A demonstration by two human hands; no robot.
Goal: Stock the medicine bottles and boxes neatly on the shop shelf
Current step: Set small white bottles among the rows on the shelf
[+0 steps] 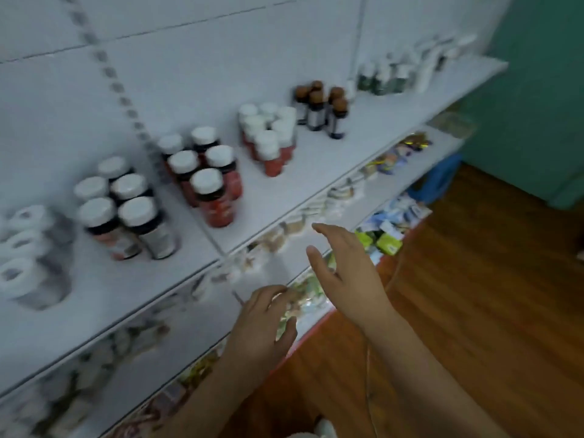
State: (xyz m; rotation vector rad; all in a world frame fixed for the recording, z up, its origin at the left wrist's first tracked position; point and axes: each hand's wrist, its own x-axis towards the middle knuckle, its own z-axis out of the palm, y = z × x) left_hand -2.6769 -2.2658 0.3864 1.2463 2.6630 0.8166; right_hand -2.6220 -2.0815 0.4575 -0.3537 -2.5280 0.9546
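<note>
Fingers of both my left hand point(265, 324) and right hand point(344, 273) hang loosely spread, holding nothing, in front of the lower shelves. Bottles point(208, 178) already stand grouped on the top shelf point(395, 121). Next, I reckon, comes fetching stock; blurred packets point(303, 292) crowd below.

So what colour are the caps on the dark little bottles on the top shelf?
Brown caps on the dark bottles, seen in the head view.

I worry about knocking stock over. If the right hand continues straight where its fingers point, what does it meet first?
Probably the front edge of the top shelf, near the red-labelled bottles. The right hand is open and empty; blur leaves depth uncertain.
</note>
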